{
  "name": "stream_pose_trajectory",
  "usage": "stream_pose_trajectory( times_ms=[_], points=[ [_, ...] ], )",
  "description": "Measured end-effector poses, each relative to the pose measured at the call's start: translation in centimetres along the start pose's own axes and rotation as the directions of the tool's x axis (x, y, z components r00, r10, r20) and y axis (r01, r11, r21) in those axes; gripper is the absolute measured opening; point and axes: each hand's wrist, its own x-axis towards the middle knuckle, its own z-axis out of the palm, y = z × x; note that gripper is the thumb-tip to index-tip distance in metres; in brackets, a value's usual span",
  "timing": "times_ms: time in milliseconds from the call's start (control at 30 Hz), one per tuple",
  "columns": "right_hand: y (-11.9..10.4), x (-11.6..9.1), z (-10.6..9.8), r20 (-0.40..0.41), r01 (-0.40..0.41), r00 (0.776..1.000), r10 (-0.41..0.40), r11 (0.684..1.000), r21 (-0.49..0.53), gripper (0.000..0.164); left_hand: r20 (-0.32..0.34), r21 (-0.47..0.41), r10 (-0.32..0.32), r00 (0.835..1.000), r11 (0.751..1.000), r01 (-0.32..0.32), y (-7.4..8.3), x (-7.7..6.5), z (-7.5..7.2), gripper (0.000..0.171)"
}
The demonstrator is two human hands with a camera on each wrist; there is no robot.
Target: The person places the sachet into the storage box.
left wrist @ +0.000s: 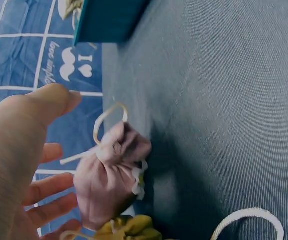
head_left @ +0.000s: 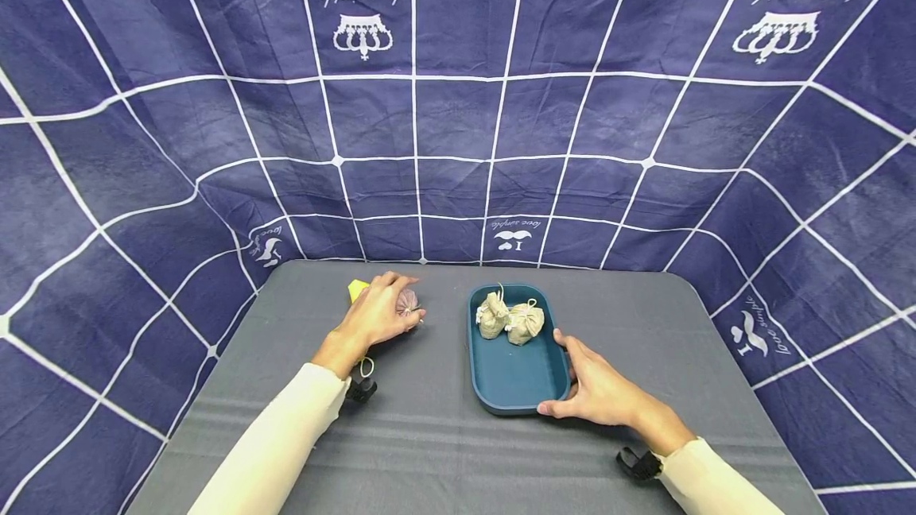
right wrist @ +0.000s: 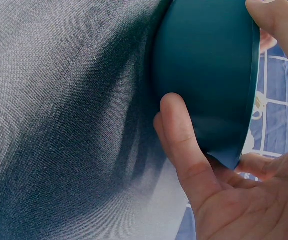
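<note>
My left hand [head_left: 378, 310] reaches over a small pink drawstring pouch [left wrist: 104, 185], its thumb apart from the cloth and its fingers spread along the far side. A yellow pouch [head_left: 357, 289] shows partly beneath that hand. On the right, my right hand [head_left: 601, 384] holds a dark blue rectangular container [head_left: 518, 388] by its near right corner. In the right wrist view its thumb lies at the rim and its fingers [right wrist: 176, 120] press against the outer wall. Two beige drawstring pouches, one [head_left: 492, 316] left of the other [head_left: 525, 323], sit at the container's far end.
A grey cloth [head_left: 429, 435] covers the table. Blue curtains with white grid lines [head_left: 458, 118] stand behind it and along both sides. A white cord loop [head_left: 367, 367] lies near the left wrist, close to a black wrist strap [head_left: 361, 389].
</note>
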Motion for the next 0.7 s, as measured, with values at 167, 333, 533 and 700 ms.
stream_pose_trajectory(
  times_ms=[167,333,533,700],
  points=[
    [0.0,0.1,0.1,0.017,-0.010,1.000,0.009,1.000,0.021,0.135,0.069,0.049,-0.005,0.998,0.999,0.002,-0.9,-0.1,0.3,0.070],
    [0.0,0.1,0.2,0.021,-0.013,1.000,0.013,1.000,0.020,0.134,0.091,0.037,0.029,0.995,0.999,-0.032,-1.0,-0.3,0.3,0.070],
    [-0.1,0.1,0.0,0.013,-0.011,1.000,0.011,1.000,0.010,0.135,0.052,0.017,0.062,0.997,0.998,-0.063,-1.8,-0.2,1.0,0.068],
    [-0.1,0.2,0.0,0.021,-0.017,1.000,0.017,1.000,0.016,0.134,0.083,-0.035,0.058,0.995,0.998,-0.055,-1.5,-0.4,0.7,0.068]
  ],
)
